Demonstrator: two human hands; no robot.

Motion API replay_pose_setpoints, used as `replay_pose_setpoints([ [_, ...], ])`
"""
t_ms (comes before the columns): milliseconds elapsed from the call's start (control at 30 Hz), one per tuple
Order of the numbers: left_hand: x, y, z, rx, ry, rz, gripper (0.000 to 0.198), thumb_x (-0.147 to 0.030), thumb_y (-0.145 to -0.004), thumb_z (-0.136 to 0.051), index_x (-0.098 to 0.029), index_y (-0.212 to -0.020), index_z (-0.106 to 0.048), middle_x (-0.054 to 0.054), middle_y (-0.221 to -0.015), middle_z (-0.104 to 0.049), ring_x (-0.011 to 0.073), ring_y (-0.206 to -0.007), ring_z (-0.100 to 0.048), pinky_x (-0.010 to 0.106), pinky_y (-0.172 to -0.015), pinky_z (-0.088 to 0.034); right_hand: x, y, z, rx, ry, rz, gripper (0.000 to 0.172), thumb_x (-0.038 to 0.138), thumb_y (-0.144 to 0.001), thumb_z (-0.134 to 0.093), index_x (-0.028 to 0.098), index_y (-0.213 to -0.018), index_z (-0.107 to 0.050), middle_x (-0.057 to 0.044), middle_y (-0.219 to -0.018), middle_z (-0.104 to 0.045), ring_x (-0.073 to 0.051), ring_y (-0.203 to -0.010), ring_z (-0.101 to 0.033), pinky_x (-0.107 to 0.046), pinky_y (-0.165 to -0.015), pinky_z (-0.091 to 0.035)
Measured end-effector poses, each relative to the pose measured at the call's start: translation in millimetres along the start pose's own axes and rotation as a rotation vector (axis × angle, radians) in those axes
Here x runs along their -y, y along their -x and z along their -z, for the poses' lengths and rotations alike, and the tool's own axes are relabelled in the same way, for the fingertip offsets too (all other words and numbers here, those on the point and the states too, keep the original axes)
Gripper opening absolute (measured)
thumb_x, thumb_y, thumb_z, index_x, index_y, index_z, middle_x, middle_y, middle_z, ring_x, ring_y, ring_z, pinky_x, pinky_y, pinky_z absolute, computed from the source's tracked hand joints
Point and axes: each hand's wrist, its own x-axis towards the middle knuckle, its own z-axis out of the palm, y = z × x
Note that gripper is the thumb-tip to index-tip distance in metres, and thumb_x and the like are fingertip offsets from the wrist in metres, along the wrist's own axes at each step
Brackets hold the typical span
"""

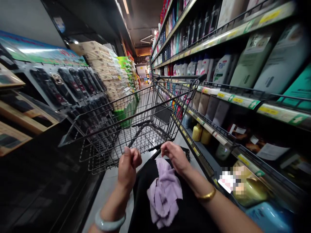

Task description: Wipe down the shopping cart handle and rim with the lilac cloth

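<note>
My left hand (127, 168) is closed, thumb up, in front of the shopping cart's near side; whatever its curled fingers may hold is hidden. A pale bangle circles that wrist. My right hand (175, 157) has its fingers bent together, the tips just above the upper edge of a lilac cloth (166, 194). Whether they touch the cloth or pinch something small I cannot tell. The cloth lies crumpled on my black-clothed lap, between my forearms. A gold bracelet is on my right wrist. Beyond both hands stands the black wire shopping cart (116, 132), its basket showing no goods.
Shelves of bottles (252, 61) line the right side. Low on that side are a gold bottle (255, 192) and a blue bottle (270, 216). Hanging packs (73, 84) fill a rack at left, with stacked boxes (102, 68) beyond. The tiled aisle floor (145, 97) runs ahead.
</note>
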Motion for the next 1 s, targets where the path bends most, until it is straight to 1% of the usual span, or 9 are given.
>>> replay_pose_setpoints([
  [33, -13, -9, -2.9, 0.011, 0.075, -0.021, 0.085, -0.102, -0.088, -0.028, -0.024, -0.054, -0.032, -0.003, -0.056, -0.026, 0.0126, -0.052, -0.026, 0.028, -0.051, -0.027, 14, -14, -13, 0.035, -0.059, 0.011, 0.070, 0.088, -0.072, -0.080, 0.020, -0.070, -0.067, 0.002, -0.067, -0.059, -0.011, -0.058, -0.054, -0.026, -0.058, -0.044],
  [133, -59, -35, -9.1, 0.143, 0.367, -0.032, 0.089, -0.108, -0.078, -0.035, -0.024, -0.050, -0.029, -0.006, -0.052, -0.017, 0.0092, -0.047, -0.017, 0.027, -0.046, -0.017, 64, -53, -50, 0.283, -0.147, 0.020, 0.088, 0.107, -0.072, -0.054, 0.022, -0.049, -0.046, 0.006, -0.049, -0.036, -0.005, -0.040, -0.027, -0.024, -0.042, -0.016],
  [233, -100, -59, -9.5, 0.220, 0.444, -0.120, 0.089, -0.108, -0.077, -0.038, -0.023, -0.050, -0.030, -0.006, -0.051, -0.017, 0.0080, -0.045, -0.018, 0.026, -0.045, -0.016, 108, -83, -80, 0.459, -0.186, 0.042, 0.093, 0.112, -0.073, -0.035, 0.023, -0.045, -0.036, 0.007, -0.045, -0.026, -0.004, -0.039, -0.019, -0.024, -0.041, -0.012],
  [300, -111, -73, -8.5, 0.239, 0.475, -0.155, 0.089, -0.107, -0.078, -0.032, -0.022, -0.050, -0.031, -0.006, -0.051, -0.018, 0.0078, -0.044, -0.018, 0.026, -0.045, -0.015, 122, -99, -91, 0.507, -0.218, 0.039, 0.094, 0.113, -0.072, -0.024, 0.023, -0.044, -0.033, 0.008, -0.044, -0.023, -0.004, -0.038, -0.018, -0.023, -0.041, -0.012],
  [367, -107, -85, -8.2, 0.205, 0.515, -0.113, 0.090, -0.105, -0.081, -0.019, -0.022, -0.048, -0.031, -0.006, -0.051, -0.016, 0.0077, -0.043, -0.016, 0.026, -0.045, -0.012, 120, -113, -94, 0.502, -0.250, 0.011, 0.094, 0.111, -0.074, -0.016, 0.023, -0.042, -0.031, 0.007, -0.042, -0.022, -0.004, -0.038, -0.015, -0.021, -0.040, -0.011],
  [533, -64, -102, -9.8, 0.052, 0.572, 0.025, 0.088, -0.092, -0.090, 0.002, -0.023, -0.046, -0.028, -0.005, -0.049, -0.013, 0.0085, -0.043, -0.011, 0.026, -0.045, -0.008, 81, -134, -85, 0.387, -0.309, -0.134, 0.095, 0.102, -0.083, -0.001, 0.023, -0.040, -0.028, 0.007, -0.039, -0.021, -0.004, -0.035, -0.013, -0.019, -0.037, -0.007],
  [867, -56, -113, -3.7, 0.102, 0.457, -0.028, 0.088, -0.104, -0.081, -0.007, -0.024, -0.051, -0.026, -0.006, -0.052, -0.014, 0.0091, -0.046, -0.012, 0.026, -0.045, -0.014, 77, -137, -89, 0.443, -0.217, -0.057, 0.094, 0.109, -0.078, -0.013, 0.023, -0.043, -0.026, 0.009, -0.041, -0.020, -0.004, -0.035, -0.014, -0.020, -0.037, -0.010],
  [933, -43, -111, -2.0, 0.106, 0.393, -0.017, 0.089, -0.108, -0.077, -0.009, -0.025, -0.052, -0.025, -0.006, -0.053, -0.015, 0.0091, -0.046, -0.013, 0.025, -0.045, -0.016, 71, -134, -85, 0.423, -0.114, -0.028, 0.093, 0.111, -0.075, -0.012, 0.024, -0.045, -0.025, 0.009, -0.043, -0.020, -0.004, -0.037, -0.013, -0.021, -0.039, -0.011],
  [1000, -20, -102, 0.2, 0.107, 0.297, 0.016, 0.091, -0.113, -0.072, -0.012, -0.025, -0.052, -0.026, -0.006, -0.053, -0.017, 0.0089, -0.046, -0.014, 0.025, -0.046, -0.016, 59, -121, -75, 0.363, 0.169, 0.000, 0.093, 0.111, -0.074, -0.003, 0.025, -0.049, -0.029, 0.008, -0.047, -0.024, -0.006, -0.040, -0.019, -0.023, -0.041, -0.017],
])
